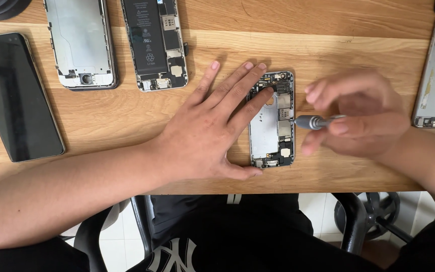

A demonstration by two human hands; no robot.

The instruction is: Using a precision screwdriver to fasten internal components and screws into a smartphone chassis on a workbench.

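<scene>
While the left hand (205, 138) lies flat, pinning the opened phone chassis (272, 120), the right hand (361, 113) at 3 o'clock grips a screwdriver (312, 122) whose tip could slip and gouge the board.

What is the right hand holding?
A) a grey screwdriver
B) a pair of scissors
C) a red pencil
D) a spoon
A: the right hand grips a grey screwdriver with its tip at the edge of the opened phone, while the left hand lies flat, pressing that phone onto the wooden table.
</scene>
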